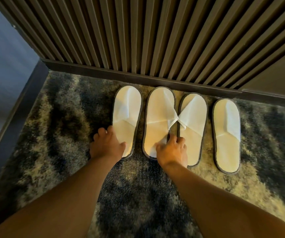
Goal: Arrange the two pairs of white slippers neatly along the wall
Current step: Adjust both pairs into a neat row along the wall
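Several white slippers with grey trim lie side by side on the carpet, toes toward the slatted wall. My left hand rests on the heel of the leftmost slipper, gripping its left edge. My right hand holds the heel edges of the second slipper and the third slipper, whose upper flaps overlap between them. The rightmost slipper lies apart, slightly lower than the others, untouched.
A dark skirting board runs along the foot of the wall. A grey-blue wall with its own skirting closes the left side. Mottled dark and beige carpet covers the floor.
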